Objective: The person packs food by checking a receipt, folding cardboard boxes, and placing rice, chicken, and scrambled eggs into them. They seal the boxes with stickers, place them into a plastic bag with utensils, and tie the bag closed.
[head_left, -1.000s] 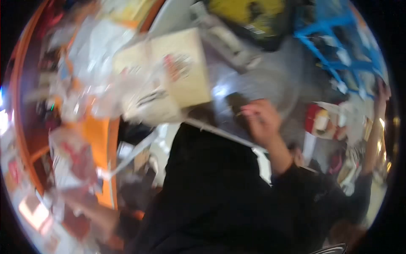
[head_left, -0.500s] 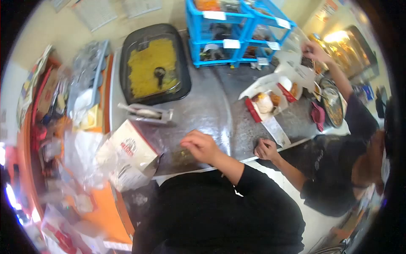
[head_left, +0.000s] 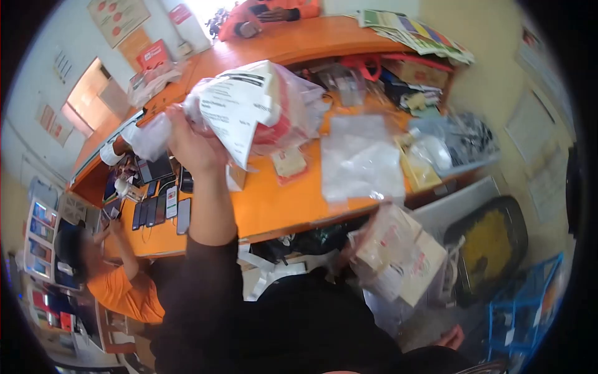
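My left hand is raised over the orange counter, closed on the gathered top of a clear plastic bag. Inside the bag is a red and white box, and a printed white receipt hangs on its near side. Low at the right, my right hand is partly visible and blurred beside the metal worktop; its fingers are not clear. Between the hands, a bagged white carton with a red print stands at the worktop's edge.
Several phones lie on the orange counter near a seated person in orange. Across the counter, another person's hands hold a phone. Flat plastic bags, a grey-blue basket, a black tray and blue racks extend rightward.
My view has swung left from the metal worktop to the orange counter. My left hand, unseen before, now shows holding up the bag. The right hand now appears lower right.
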`<action>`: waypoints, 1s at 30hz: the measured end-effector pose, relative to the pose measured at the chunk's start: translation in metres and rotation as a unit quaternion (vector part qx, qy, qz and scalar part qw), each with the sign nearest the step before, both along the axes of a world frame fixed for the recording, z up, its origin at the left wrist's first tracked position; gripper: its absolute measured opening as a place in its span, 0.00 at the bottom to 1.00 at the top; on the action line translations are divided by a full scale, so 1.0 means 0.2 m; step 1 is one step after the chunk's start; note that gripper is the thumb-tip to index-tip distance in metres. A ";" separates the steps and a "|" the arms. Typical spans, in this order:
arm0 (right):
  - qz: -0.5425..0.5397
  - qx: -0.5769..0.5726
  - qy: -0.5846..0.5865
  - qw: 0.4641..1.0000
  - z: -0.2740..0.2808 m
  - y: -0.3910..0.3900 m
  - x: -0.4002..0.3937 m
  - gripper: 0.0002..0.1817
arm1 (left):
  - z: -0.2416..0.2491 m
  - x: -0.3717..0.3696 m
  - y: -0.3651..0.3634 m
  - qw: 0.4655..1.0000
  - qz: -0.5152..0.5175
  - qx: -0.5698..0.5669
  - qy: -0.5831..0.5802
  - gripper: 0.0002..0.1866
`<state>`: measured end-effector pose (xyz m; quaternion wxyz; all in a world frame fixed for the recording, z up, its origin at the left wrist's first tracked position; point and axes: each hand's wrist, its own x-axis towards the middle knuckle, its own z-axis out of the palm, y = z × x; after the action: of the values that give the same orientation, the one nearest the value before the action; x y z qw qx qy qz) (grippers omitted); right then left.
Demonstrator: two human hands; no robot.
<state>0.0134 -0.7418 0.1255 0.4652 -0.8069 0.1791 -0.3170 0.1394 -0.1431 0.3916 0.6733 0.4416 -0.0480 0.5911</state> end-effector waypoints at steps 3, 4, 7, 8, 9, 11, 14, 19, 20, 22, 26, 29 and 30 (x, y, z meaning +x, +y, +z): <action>-0.043 -0.097 -0.076 0.991 -0.25 -0.31 0.20 0.10 | -0.02 0.02 0.03 0.999 0.016 -0.019 -0.048 0.18; -0.051 -0.126 -0.088 0.987 -0.08 -0.16 0.28 0.09 | -0.04 0.04 0.07 0.997 0.016 -0.035 -0.062 0.18; -0.056 -0.187 -0.127 0.972 0.17 0.06 0.47 0.10 | -0.12 0.10 0.28 0.996 0.028 0.001 -0.081 0.16; -0.052 -0.204 -0.139 0.968 0.22 0.10 0.52 0.10 | -0.14 0.12 0.34 0.996 0.018 0.005 -0.093 0.16; -0.048 -0.219 -0.153 0.962 0.26 0.13 0.57 0.10 | -0.15 0.13 0.40 0.996 0.019 0.008 -0.086 0.16; -0.045 -0.242 -0.178 0.953 0.32 0.18 0.64 0.10 | -0.10 0.17 0.44 0.996 0.038 0.002 -0.085 0.14; -0.037 -0.276 -0.223 0.934 0.40 0.27 0.73 0.11 | -0.04 0.26 0.66 0.994 0.073 0.004 -0.079 0.13; -0.001 -0.336 -0.356 0.872 0.48 0.42 0.83 0.14 | 0.28 0.59 0.98 0.990 0.124 0.008 -0.065 0.14; 0.018 -0.348 -0.407 0.844 0.49 0.44 0.85 0.14 | 0.33 0.67 1.06 0.992 0.101 0.043 -0.065 0.14; 0.031 -0.365 -0.456 0.811 0.50 0.49 0.88 0.15 | 0.43 0.89 1.20 0.990 0.134 0.021 -0.025 0.14; -0.091 -0.404 -0.213 0.885 0.62 0.74 0.72 0.14 | 0.45 1.33 1.44 0.962 0.244 0.112 0.055 0.13; -0.066 -0.407 -0.260 0.873 0.61 0.76 0.74 0.13 | 0.40 1.66 1.66 0.946 0.293 0.113 0.083 0.13; -0.032 -0.413 -0.319 0.853 0.59 0.72 0.81 0.13 | 0.40 1.68 1.66 0.964 0.230 0.089 0.096 0.14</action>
<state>0.1752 -0.5984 0.2440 0.1109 -0.7731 -0.1008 -0.6164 0.4747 0.1890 0.4722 0.4788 0.5538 0.0668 0.6779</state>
